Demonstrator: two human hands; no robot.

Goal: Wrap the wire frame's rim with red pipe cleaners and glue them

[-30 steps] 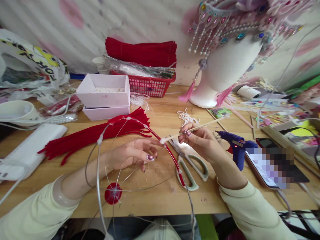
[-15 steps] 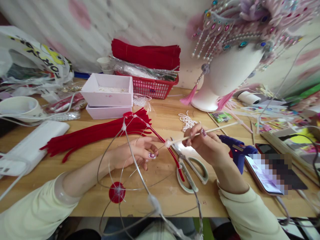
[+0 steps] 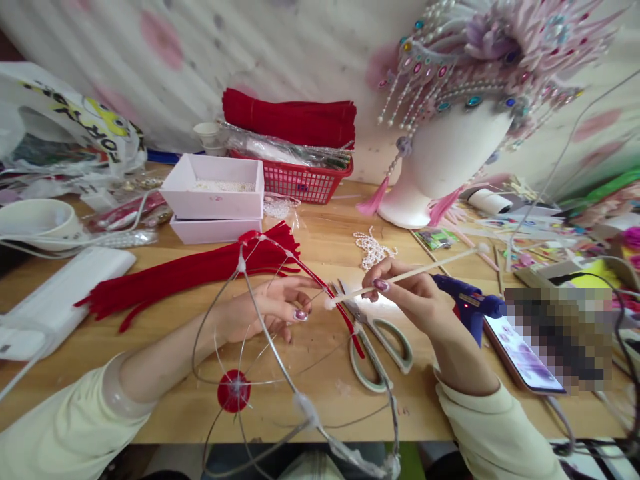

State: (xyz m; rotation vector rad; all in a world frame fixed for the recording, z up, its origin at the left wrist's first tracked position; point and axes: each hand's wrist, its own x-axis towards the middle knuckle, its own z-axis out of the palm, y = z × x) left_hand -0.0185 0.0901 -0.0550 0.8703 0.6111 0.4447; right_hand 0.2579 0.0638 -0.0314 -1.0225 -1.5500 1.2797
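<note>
A wire frame (image 3: pixel 276 353) with red strips wound on part of it stands over the table's front. My left hand (image 3: pixel 267 308) is inside the frame, fingers curled around a thin wire beside the red-wrapped strip (image 3: pixel 345 319). Between the thumb and fingers of my right hand (image 3: pixel 407 293) is a thin pale stick (image 3: pixel 429 268) with a whitish blob at each end. Its near tip meets or almost touches the red-wrapped wire. A red disc (image 3: pixel 234 391) shows at the frame's wire hub. Scissors (image 3: pixel 385 343) lie open beneath.
A blue glue gun (image 3: pixel 470 300) and a phone (image 3: pixel 525 357) lie right of my right hand. Red chenille stems (image 3: pixel 185 273) lie behind my left arm. White boxes (image 3: pixel 213 200), a red basket (image 3: pixel 305 183) and a foam head (image 3: pixel 445 160) with a beaded headdress stand at the back.
The stick in my right hand has shifted slightly left and down, its near tip sliding along the red-wrapped wire. My left hand stays almost in place. The view has tilted a little.
</note>
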